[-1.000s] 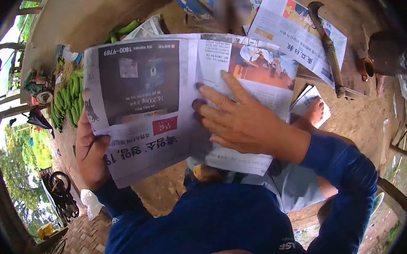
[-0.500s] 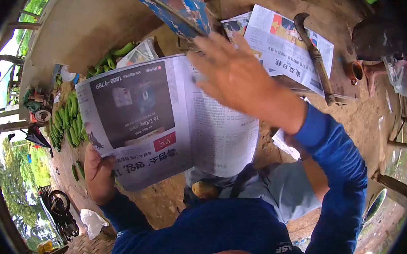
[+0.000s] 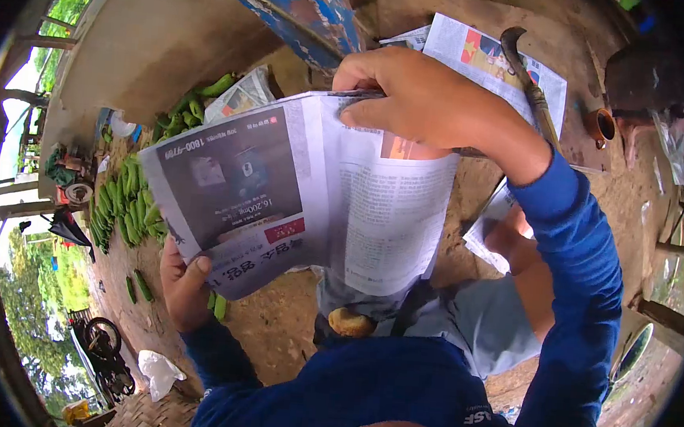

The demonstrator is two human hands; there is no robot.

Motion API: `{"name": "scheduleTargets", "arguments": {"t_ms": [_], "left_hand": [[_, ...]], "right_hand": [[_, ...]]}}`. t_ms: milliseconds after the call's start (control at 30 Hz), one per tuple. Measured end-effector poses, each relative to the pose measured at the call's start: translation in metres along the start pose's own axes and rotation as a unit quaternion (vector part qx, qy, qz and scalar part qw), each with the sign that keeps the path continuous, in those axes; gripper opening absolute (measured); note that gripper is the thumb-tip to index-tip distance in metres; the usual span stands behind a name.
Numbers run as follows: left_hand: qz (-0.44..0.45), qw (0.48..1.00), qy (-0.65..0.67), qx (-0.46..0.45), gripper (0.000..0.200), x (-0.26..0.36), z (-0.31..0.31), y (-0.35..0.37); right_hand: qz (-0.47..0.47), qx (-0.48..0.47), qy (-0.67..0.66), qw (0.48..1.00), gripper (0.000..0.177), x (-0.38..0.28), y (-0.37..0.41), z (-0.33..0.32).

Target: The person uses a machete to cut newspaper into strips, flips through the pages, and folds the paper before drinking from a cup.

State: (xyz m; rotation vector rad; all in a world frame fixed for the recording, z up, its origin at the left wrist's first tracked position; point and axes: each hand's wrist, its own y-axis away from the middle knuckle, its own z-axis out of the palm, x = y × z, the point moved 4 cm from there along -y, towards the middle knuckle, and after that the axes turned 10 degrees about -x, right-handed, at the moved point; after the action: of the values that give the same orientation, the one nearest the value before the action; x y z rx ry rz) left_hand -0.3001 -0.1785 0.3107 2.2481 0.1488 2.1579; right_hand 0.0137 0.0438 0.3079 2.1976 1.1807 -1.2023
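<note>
An unfolded grey-white printed newspaper (image 3: pixel 304 187) spans the gap between the two grips. Its wide axis runs from the left hand's side across to the right hand's, and its fold runs away from the body between them. From the right hand (image 3: pixel 425 100) the pages hang back toward the body and off to the left; from the left hand (image 3: pixel 185 286) they lie ahead and to the right. So the two grips sit diagonally, and the right hand is the nearer to the fold. It pinches the far edge between thumb and fingers; the left hand pinches the near left corner, thumb on top.

Just beyond the right hand stands a blue, paint-flaked beam (image 3: pixel 293 12). Ahead and right of that grip lies a flat printed newspaper sheet (image 3: pixel 468 57), with a wooden-handled, hook-bladed sickle (image 3: pixel 537 99) across it. Farther right of the same grip is a small reddish-brown cup (image 3: pixel 602 127).
</note>
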Motion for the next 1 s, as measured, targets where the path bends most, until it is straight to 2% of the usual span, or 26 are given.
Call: {"name": "scheduleTargets", "arguments": {"t_ms": [133, 233, 333, 367, 467, 500, 567, 633, 700, 733, 767, 800, 867, 900, 967, 1000], "left_hand": [[-0.011, 0.999, -0.048, 0.011, 0.047, -0.014, -0.006, -0.002], [-0.015, 0.998, -0.053, 0.04, 0.04, -0.011, -0.002, -0.003], [-0.021, 0.997, -0.047, 0.061, 0.036, -0.015, -0.006, -0.003], [-0.022, 0.996, -0.047, 0.066, 0.035, -0.016, -0.01, -0.005], [-0.049, 0.991, -0.087, 0.092, 0.039, -0.018, -0.004, -0.023], [-0.04, 0.994, -0.096, 0.04, 0.053, -0.025, -0.013, -0.033], [0.075, 0.971, -0.174, 0.143, 0.07, -0.019, 0.001, -0.044], [0.197, 0.881, -0.387, 0.187, 0.086, 0.018, 0.028, -0.052], [0.284, 0.887, -0.358, 0.072, 0.095, 0.049, 0.063, -0.058], [0.34, 0.85, -0.402, -0.01, 0.092, 0.067, 0.084, -0.068], [0.358, 0.813, -0.454, -0.063, 0.087, 0.077, 0.1, -0.078], [0.378, 0.772, -0.498, -0.116, 0.082, 0.087, 0.115, -0.088], [0.353, 0.699, -0.599, -0.169, 0.069, 0.096, 0.136, -0.105], [0.287, 0.709, -0.609, -0.213, 0.06, 0.099, 0.136, -0.115], [0.151, 0.712, -0.615, -0.302, 0.044, 0.098, 0.135, -0.129], [0.173, 0.712, -0.605, -0.311, 0.04, 0.099, 0.134, -0.133]], "right_hand": [[-0.046, 0.058, 0.017, 0.997, 0.031, -0.006, 0.005, -0.004], [-0.056, 0.037, 0.013, 0.998, 0.029, -0.013, 0.007, -0.008], [0.06, -0.071, 0.022, 0.995, 0.025, -0.026, 0.012, -0.012], [0.055, -0.066, -0.002, 0.996, 0.024, -0.029, 0.013, -0.014], [0.037, -0.052, -0.053, 0.997, 0.022, -0.033, 0.017, -0.015], [0.024, -0.046, -0.052, 0.997, 0.022, -0.035, 0.017, -0.015], [-0.01, -0.029, -0.022, 0.999, 0.021, -0.035, 0.017, -0.014], [-0.058, -0.012, 0.036, 0.998, 0.019, -0.03, 0.013, -0.009], [-0.01, -0.037, -0.022, 0.999, 0.016, -0.036, 0.017, -0.003], [0.029, -0.057, -0.056, 0.996, 0.014, -0.046, 0.019, -0.001], [0.07, -0.074, -0.088, 0.991, 0.012, -0.056, 0.021, 0.0], [0.033, -0.077, -0.071, 0.994, 0.012, -0.062, 0.018, 0.002], [-0.038, -0.067, -0.037, 0.996, 0.012, -0.069, 0.019, 0.001], [0.002, -0.082, -0.058, 0.995, 0.014, -0.08, 0.021, -0.002], [0.009, -0.082, 0.01, 0.997, 0.014, -0.089, 0.018, -0.004], [0.013, -0.081, 0.043, 0.996, 0.015, -0.09, 0.019, -0.004]]}}
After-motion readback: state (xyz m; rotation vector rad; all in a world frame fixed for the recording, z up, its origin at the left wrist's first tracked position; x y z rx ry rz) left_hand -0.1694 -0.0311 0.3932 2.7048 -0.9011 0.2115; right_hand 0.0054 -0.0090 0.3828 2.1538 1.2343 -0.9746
